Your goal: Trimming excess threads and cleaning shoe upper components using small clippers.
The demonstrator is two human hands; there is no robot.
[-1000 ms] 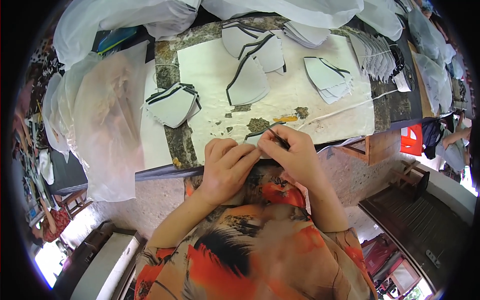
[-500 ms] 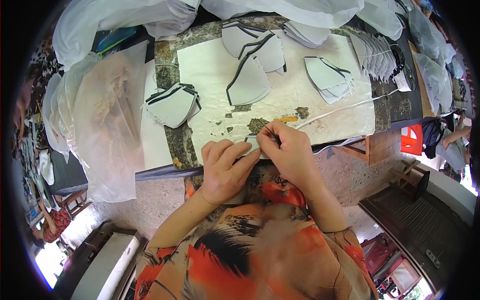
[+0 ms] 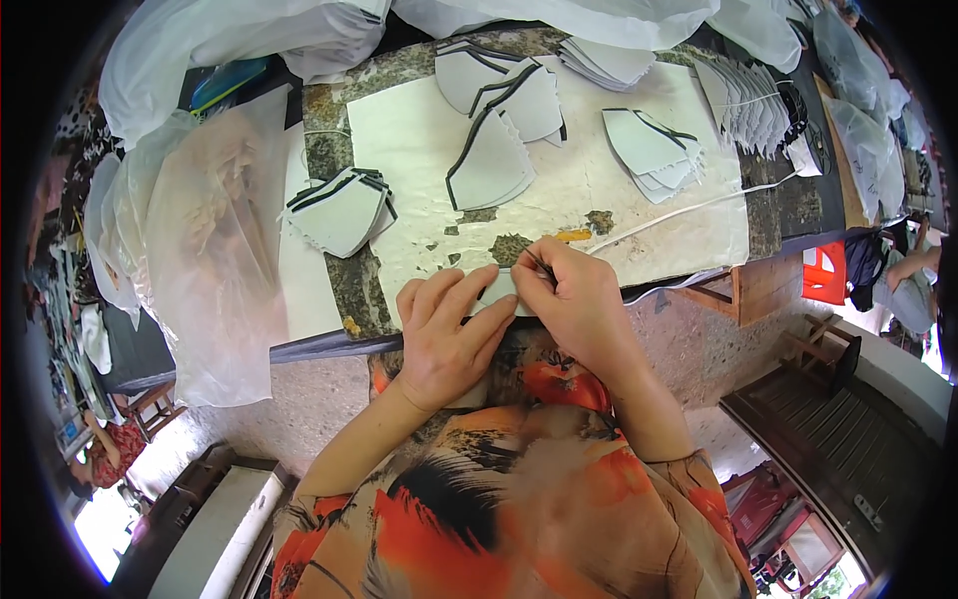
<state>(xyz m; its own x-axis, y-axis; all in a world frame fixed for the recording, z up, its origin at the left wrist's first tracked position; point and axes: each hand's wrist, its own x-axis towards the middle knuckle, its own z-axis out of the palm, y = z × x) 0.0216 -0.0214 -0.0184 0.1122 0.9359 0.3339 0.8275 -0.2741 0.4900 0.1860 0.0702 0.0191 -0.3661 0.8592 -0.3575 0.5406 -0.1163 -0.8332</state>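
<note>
At the table's near edge my left hand (image 3: 444,339) holds down a small light grey cut piece (image 3: 496,290) between thumb and fingers. Most of that piece is hidden under the fingers. Right beside it, my right hand (image 3: 581,304) is closed in a pinch on a thin black strip (image 3: 540,264), whose end curls above the fingertips. The fingertips of both hands nearly meet over the piece. Farther back lie similar pieces with black edging: a middle group (image 3: 491,165), a left stack (image 3: 342,212) and a right stack (image 3: 654,160).
A worn white sheet (image 3: 399,130) covers the dark table. A tied bundle of grey pieces (image 3: 743,105) lies at the far right, near a white cord (image 3: 679,208). Clear plastic bags (image 3: 215,240) hang over the left side. A small yellow object (image 3: 574,236) lies beyond my right hand.
The fingers of my left hand have shifted slightly over the grey piece, covering its black edge differently. My right hand keeps its pinch with little movement. The view has shifted a little.
</note>
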